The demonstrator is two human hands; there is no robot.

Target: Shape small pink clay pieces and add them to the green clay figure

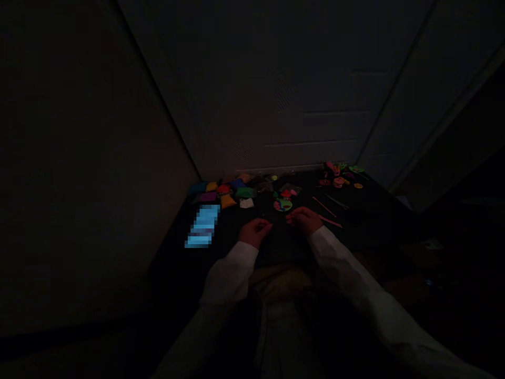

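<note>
The scene is very dark. My left hand (254, 232) is over the near part of the dark table, its thumb and fingertips pinched together; whatever they hold is too small and dim to name. To its right, my right hand (304, 219) is also closed in a pinch, with its contents hidden. A gap separates the two hands. Just beyond them stands a small colourful model (283, 203), which has a green round base and a red pointed top. Neither hand touches it.
Colourful soft packets, including an orange one (228, 201) and a white one (246, 203), crowd the back left. A lit phone (202, 226) lies in front. Pink sticks (324, 207) are to the right, with small colourful figures (338, 181) behind. A wall (315, 126) rises beyond.
</note>
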